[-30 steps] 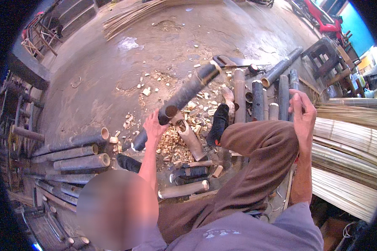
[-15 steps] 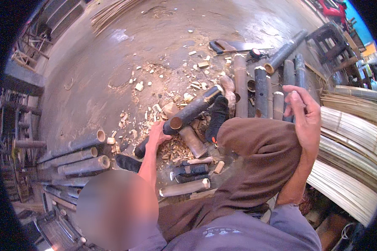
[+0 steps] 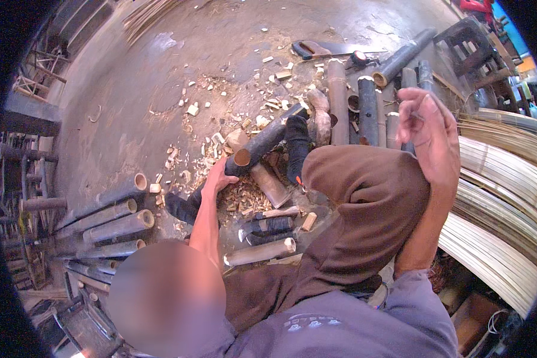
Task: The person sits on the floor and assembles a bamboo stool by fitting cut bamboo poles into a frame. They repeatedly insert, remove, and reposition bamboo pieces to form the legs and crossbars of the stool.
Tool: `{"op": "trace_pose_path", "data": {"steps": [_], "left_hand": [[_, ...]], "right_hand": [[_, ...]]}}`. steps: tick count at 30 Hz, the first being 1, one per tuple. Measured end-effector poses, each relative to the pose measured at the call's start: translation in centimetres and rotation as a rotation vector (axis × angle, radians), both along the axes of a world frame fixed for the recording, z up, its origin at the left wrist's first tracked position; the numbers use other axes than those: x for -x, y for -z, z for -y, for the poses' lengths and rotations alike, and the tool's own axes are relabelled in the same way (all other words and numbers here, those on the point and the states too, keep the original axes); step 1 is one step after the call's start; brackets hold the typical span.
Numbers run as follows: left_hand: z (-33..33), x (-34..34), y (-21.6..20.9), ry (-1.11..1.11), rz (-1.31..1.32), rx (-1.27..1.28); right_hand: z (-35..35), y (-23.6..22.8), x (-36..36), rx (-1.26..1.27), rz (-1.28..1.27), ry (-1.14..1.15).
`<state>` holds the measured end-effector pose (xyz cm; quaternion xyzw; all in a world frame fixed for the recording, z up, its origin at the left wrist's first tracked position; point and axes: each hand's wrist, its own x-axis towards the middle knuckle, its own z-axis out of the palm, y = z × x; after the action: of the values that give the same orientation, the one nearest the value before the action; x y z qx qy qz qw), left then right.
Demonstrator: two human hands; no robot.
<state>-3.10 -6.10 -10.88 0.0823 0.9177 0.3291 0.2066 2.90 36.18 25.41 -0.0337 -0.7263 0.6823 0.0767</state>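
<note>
My left hand grips the near end of a dark bamboo tube. The tube lies slantwise, its far end by my black-socked foot, and a round tan cut shows in its side. Beneath it, a short pale-brown bamboo or wood piece sits among wood chips. My right hand is raised above my bent right knee, its fingers loosely curled and apart, with nothing visible in them. Beside the sock stands a knobby brown piece, which looks wooden.
A handsaw lies on the floor ahead, beside a small round red-and-black object. Bamboo tubes lie to its near right, and others at left. Bundled pale strips fill the right side. Short offcuts lie near my lap.
My right hand has risen and its fingers have curled more. My left hand stays on the tube. The whole view has shifted slightly.
</note>
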Motion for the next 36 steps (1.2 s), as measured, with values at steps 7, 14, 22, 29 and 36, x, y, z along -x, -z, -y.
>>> {"op": "trace_pose_path", "data": {"steps": [7, 14, 22, 29, 36], "left_hand": [[-0.6, 0.5, 0.4, 0.037, -0.051, -0.001], [0.0, -1.7, 1.6, -0.031, -0.066, 0.122], [-1.7, -4.1, -2.5, -0.028, -0.418, 0.108], [-4.0, -11.6, -4.9, 0.526, 0.468, 0.057], [-1.4, -24.8, 2.1, 0.539, 0.329, 0.004]], "right_hand": [[-3.6, 23.8, 5.2, -0.634, 0.345, -0.305], [0.1, 31.5, 5.2, -1.103, 0.557, -0.719], [0.3, 30.8, 6.9, -1.134, 0.587, -0.732], [-0.2, 29.9, 7.5, -1.091, 0.579, -0.701], [-1.8, 27.6, 6.2, -0.84, 0.58, -0.64]]}}
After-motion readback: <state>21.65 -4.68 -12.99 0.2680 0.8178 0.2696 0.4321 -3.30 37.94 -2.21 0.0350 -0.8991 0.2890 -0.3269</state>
